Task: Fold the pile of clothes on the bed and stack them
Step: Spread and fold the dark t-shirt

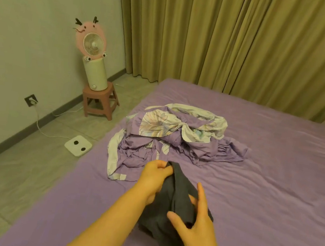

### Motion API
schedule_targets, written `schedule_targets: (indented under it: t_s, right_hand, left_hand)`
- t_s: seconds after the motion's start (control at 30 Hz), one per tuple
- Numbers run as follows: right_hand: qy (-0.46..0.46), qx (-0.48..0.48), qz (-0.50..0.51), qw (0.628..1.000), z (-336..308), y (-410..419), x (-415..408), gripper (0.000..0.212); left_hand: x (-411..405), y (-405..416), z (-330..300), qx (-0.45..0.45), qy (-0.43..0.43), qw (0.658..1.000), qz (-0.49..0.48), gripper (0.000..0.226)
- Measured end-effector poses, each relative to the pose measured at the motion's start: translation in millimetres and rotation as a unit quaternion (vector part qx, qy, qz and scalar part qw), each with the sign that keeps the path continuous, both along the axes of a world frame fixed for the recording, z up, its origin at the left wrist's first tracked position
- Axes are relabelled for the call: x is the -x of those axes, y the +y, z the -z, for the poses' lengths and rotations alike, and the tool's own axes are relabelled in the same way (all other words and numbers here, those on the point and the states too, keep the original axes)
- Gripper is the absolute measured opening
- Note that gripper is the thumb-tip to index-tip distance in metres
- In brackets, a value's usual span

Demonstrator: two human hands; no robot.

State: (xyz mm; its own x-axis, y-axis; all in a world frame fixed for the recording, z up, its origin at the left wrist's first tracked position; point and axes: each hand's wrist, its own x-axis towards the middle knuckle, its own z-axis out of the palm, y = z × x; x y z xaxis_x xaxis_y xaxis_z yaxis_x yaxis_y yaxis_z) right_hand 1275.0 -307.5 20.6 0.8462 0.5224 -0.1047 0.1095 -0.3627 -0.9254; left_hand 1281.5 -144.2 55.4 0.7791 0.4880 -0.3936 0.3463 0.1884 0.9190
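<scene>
A dark grey garment hangs bunched just above the purple bed, in front of me. My left hand grips its upper edge with curled fingers. My right hand pinches a lower fold between thumb and fingers, the other fingers spread. Behind them lies a crumpled pile of purple and white floral clothes near the bed's left edge.
On the tiled floor to the left stand a pink stool with a pink fan on a cream canister, a white scale and a cable to a wall socket. Olive curtains hang behind the bed.
</scene>
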Motion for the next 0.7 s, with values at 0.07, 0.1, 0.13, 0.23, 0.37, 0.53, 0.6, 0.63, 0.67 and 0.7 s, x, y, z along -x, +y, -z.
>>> schedule_targets:
  t_s: [0.07, 0.1, 0.13, 0.23, 0.37, 0.53, 0.6, 0.63, 0.67, 0.7]
  right_hand:
    - [-0.054, 0.007, 0.008, 0.998, -37, -21, 5, 0.085]
    - [-0.067, -0.003, 0.018, 0.998, -57, -32, 5, 0.078]
    - [-0.077, -0.016, 0.026, 0.997, -78, -44, 5, 0.067]
    - [-0.117, -0.063, 0.02, 0.991, -146, -77, 8, 0.025]
    - [-0.155, -0.114, 0.005, 0.981, -222, -112, 25, 0.006]
    - [-0.121, -0.146, -0.037, 0.981, -268, -138, 61, 0.004]
    - [-0.082, -0.15, -0.024, 0.985, -277, -148, 76, 0.014]
    - [-0.05, -0.157, -0.015, 0.986, -281, -154, 83, 0.021]
    - [-0.017, -0.166, -0.013, 0.986, -284, -163, 89, 0.029]
    - [0.003, -0.17, -0.017, 0.985, -285, -173, 96, 0.04]
  left_hand:
    - [11, -18, -43, 0.0, -0.026, 1.0, -0.001, 0.009]
    - [18, -27, -64, -0.012, -0.04, 0.999, 0.003, 0.004]
    - [26, -35, -84, -0.035, -0.055, 0.998, 0.01, 0.008]
    - [58, -63, -138, -0.157, -0.109, 0.977, 0.09, 0.018]
    - [108, -105, -187, -0.233, -0.177, 0.945, 0.145, 0.01]
    - [158, -151, -218, -0.216, -0.214, 0.932, 0.197, 0.058]
    - [169, -167, -221, -0.261, -0.187, 0.922, 0.217, 0.085]
    - [174, -174, -223, -0.285, -0.188, 0.919, 0.199, 0.082]
    - [179, -179, -226, -0.297, -0.203, 0.917, 0.176, 0.068]
    - [185, -183, -229, -0.301, -0.22, 0.915, 0.157, 0.047]
